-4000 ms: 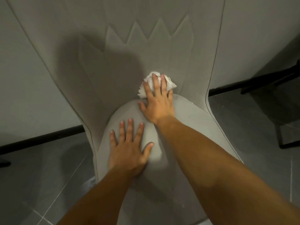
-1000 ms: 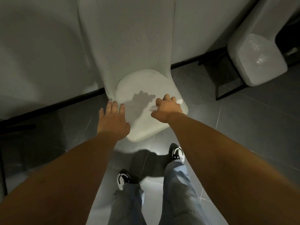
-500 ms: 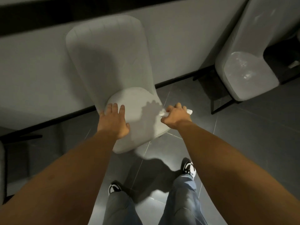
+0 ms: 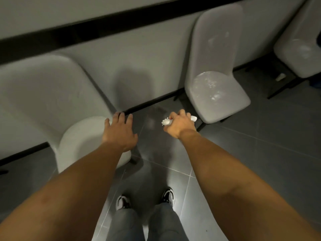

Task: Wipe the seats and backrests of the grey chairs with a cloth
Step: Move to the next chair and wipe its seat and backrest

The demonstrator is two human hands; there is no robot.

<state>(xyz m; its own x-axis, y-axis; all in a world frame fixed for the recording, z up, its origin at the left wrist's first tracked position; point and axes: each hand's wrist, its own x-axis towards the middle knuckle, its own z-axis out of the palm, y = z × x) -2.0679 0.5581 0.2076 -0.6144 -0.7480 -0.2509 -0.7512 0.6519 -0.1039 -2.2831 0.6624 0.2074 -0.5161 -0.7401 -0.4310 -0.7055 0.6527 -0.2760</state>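
Both hands have left chair [image 4: 83,136] — right [image 4: 179,125] grips cloth [image 4: 165,121].

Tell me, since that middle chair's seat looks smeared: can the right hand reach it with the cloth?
Probably yes: the right hand, closed on the cloth, is beside the seat, with only bare floor between.

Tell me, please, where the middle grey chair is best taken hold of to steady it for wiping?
Probably the top edge of the middle chair's backrest, from the front: it is narrow and rounded, and the wall blocks the rear. Use the open left hand; the right hand holds the cloth.
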